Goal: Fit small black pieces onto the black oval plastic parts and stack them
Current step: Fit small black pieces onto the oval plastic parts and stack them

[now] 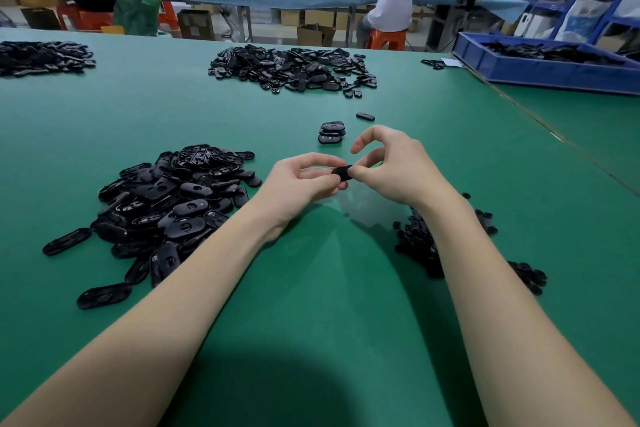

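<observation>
Both hands meet above the green table (311, 288) on one black oval part (343, 173). My left hand (301, 184) grips its left end between thumb and fingers. My right hand (391, 166) pinches its right end, index finger raised and curled; most of the part is hidden by the fingers. A heap of black oval parts (173, 204) lies to the left. Small black pieces (419, 243) are piled under my right forearm. A short stack of oval parts (331, 132) stands just beyond the hands, with a single oval part (365, 116) behind it.
A larger heap of black parts (294, 68) lies farther back in the middle, another (41, 57) at the far left. A blue bin (547, 61) with black parts sits at the back right. Two people are at a long bench beyond the table.
</observation>
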Demonstrator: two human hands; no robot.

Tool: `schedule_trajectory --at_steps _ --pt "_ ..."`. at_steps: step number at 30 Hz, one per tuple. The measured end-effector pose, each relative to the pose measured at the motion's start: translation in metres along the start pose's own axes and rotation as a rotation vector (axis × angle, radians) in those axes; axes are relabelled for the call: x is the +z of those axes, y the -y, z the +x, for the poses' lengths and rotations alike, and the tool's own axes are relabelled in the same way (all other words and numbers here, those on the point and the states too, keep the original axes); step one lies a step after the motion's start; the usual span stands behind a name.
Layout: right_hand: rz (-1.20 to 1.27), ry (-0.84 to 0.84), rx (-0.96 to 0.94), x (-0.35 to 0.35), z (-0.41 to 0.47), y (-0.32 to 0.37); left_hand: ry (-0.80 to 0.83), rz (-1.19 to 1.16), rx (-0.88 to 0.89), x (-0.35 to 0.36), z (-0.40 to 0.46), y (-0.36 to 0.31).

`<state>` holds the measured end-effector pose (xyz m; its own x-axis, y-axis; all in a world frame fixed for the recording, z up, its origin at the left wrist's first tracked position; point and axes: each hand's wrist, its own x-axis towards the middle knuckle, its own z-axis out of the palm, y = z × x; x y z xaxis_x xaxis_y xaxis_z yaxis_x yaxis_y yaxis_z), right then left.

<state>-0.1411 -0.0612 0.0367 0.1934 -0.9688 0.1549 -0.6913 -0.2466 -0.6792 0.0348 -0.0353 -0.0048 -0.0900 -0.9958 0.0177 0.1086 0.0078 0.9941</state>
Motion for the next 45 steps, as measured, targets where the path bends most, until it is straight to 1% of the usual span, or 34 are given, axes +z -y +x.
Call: schedule_trajectory --at_steps 7,14,20,25,32,36,40,45 --pt "0.014 -0.020 0.055 0.002 -0.002 0.004 -0.036 0.103 0.034 0.000 -0.001 -0.001" --pt "0.039 -0.051 0.168 0.006 0.001 0.005 -0.048 0.116 0.034 0.000 -0.001 0.000" --pt "0.118 -0.027 0.182 0.012 0.001 0.001 -0.060 0.113 0.015 0.000 -0.002 0.001" --pt "0.126 -0.010 0.176 0.011 0.001 0.000 -0.053 0.097 0.007 0.001 -0.001 0.000" --pt "0.176 0.031 0.155 0.009 -0.001 -0.006 -0.050 0.036 -0.019 0.004 -0.003 0.000" --pt "0.241 0.054 0.174 0.005 -0.002 -0.010 -0.061 -0.078 -0.060 0.005 -0.002 -0.002" --pt "0.233 0.080 0.168 0.006 -0.003 -0.010 -0.064 -0.188 -0.105 0.005 0.000 -0.004" --pt "0.217 0.101 0.134 0.011 -0.005 -0.006 -0.064 -0.181 -0.122 0.003 0.000 -0.002"
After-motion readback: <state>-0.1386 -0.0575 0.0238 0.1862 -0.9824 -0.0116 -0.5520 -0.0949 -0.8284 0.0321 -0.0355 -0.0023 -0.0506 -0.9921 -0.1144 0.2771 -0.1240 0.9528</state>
